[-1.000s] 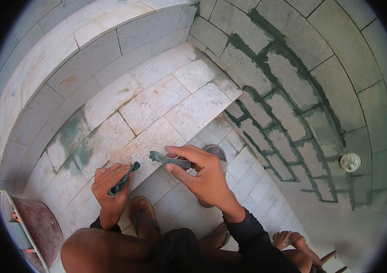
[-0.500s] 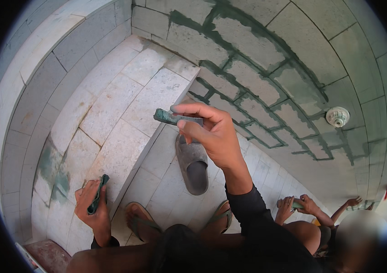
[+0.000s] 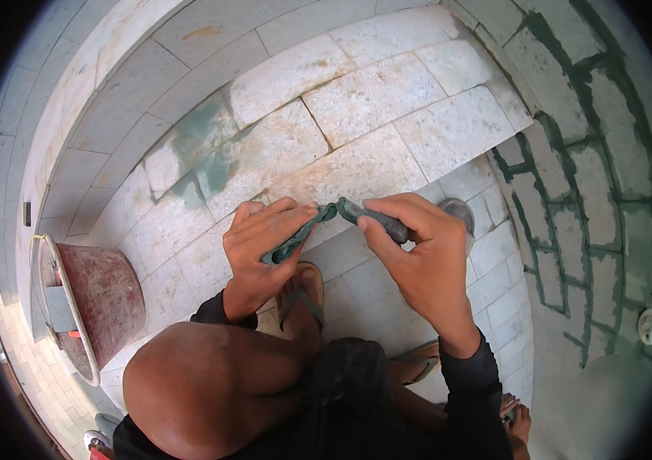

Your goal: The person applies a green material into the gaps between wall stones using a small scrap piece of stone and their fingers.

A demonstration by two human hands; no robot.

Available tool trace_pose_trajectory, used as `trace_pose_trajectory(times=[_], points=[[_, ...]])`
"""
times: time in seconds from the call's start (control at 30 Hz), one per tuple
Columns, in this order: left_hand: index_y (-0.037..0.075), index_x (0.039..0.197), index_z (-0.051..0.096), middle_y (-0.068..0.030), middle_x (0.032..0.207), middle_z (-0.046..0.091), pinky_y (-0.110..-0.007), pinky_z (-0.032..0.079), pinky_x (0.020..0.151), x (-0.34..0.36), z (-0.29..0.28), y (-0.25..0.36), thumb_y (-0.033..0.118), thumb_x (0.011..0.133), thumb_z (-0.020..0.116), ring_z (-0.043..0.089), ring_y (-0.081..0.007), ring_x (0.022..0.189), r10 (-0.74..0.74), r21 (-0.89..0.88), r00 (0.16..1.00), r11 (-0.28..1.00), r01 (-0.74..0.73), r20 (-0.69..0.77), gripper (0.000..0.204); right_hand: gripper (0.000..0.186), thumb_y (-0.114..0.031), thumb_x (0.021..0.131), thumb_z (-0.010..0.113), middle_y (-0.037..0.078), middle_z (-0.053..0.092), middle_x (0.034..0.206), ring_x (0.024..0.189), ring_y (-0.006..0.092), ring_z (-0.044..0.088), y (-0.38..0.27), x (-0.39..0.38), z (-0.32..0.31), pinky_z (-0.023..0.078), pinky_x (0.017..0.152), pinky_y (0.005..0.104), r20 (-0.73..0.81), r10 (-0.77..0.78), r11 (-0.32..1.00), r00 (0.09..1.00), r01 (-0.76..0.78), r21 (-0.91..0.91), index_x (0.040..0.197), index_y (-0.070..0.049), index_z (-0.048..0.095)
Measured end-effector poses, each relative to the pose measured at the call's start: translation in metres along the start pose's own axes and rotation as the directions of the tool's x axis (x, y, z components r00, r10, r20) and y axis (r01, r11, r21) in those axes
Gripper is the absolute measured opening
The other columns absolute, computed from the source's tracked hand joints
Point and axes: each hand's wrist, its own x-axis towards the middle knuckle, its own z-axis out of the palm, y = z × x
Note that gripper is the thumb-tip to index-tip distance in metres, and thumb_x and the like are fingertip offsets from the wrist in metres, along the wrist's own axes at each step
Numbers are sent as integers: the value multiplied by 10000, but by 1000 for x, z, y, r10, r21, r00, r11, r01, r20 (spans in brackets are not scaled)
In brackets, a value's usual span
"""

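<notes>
In front of my knees, both hands meet above the edge of the pale tiled ledge [image 3: 372, 100]. My left hand [image 3: 253, 245] is closed around a thin flat piece smeared with dark green paste [image 3: 289, 247]. Between the thumb and fingers of my right hand [image 3: 425, 257] is a small dark grey strip-like scraper [image 3: 379, 222], its tip coated in the same green. The two tips touch or nearly touch; I cannot tell which. Green smears [image 3: 207, 165] mark the ledge tiles beyond my left hand.
A worn reddish bucket [image 3: 115, 291] lies tilted at the left. On the right, the tiled wall [image 3: 598, 169] carries dark green joint lines and a round white fitting [image 3: 651, 326]. A grey slipper [image 3: 460, 218] is behind my right hand. Another person's hands [image 3: 519, 422] show at lower right.
My view has swung left, bringing the bucket in. My hands, apart before, have come together, so the scraper in my right hand now meets the green-smeared piece in my left.
</notes>
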Motion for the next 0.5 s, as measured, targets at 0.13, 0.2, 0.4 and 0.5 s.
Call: trace_pose_trajectory(times=[0.13, 0.2, 0.4, 0.5], points=[[54, 1060, 782, -92, 985, 785, -328, 444, 733, 6, 2, 4, -66, 666, 779, 734, -230, 922, 58, 60, 997, 996, -61, 50, 412, 162, -32, 888, 755, 131, 724, 901, 681, 133, 634, 5, 2, -3, 482, 602, 267, -11, 3, 1000, 1000, -2, 10, 1029, 47, 740], [62, 1096, 774, -76, 1018, 789, -345, 466, 746, 2, 3, 0, 23, 607, 774, 745, -232, 975, 113, 117, 990, 986, -122, 85, 491, 166, -26, 882, 777, 100, 736, 896, 719, 90, 609, -2, 1, -4, 461, 633, 233, -11, 57, 998, 998, -57, -5, 1032, 39, 751], [42, 1086, 772, -89, 1011, 789, -338, 475, 714, 3, 4, 0, 107, 645, 769, 757, -241, 944, 175, 136, 980, 973, -187, 97, 446, 142, -43, 894, 741, 149, 705, 874, 650, 171, 643, 1, 1, -6, 493, 596, 295, 27, 29, 999, 999, -28, -27, 1012, 36, 734], [39, 1069, 772, -93, 991, 789, -335, 473, 700, 1, 5, -3, 134, 635, 775, 760, -242, 919, 207, 166, 975, 962, -218, 81, 444, 153, -52, 894, 750, 151, 708, 887, 653, 176, 646, 0, -4, -1, 496, 598, 294, 31, 39, 999, 999, -39, -18, 1020, 34, 733]])
